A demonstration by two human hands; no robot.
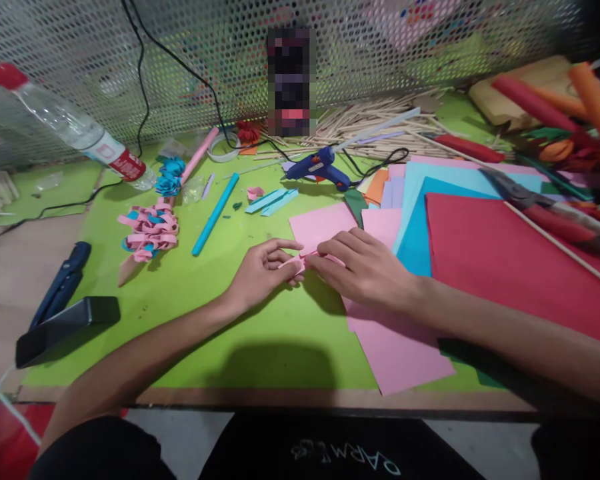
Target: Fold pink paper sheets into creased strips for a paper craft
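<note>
A narrow pink paper strip (293,264) is pinched between my two hands above the green tabletop. My left hand (267,268) grips its left end between thumb and fingers. On the other end my right hand (363,265) closes its fingers, which hide part of the strip. Pink paper sheets (320,227) lie just behind and under my right hand. Light blue paper strips (273,200) and a small pink paper curl (255,193) rest beyond my hands. Left of them are a blue paper tube (216,213) and pink and blue looped paper pieces (153,230).
A blue glue gun (320,168) lies at the back, before many thin wooden sticks (360,123). Red paper (520,253) and pliers (545,207) are on the right. A water bottle (80,130), a stapler (63,280) and a black box-like device (67,330) stand left.
</note>
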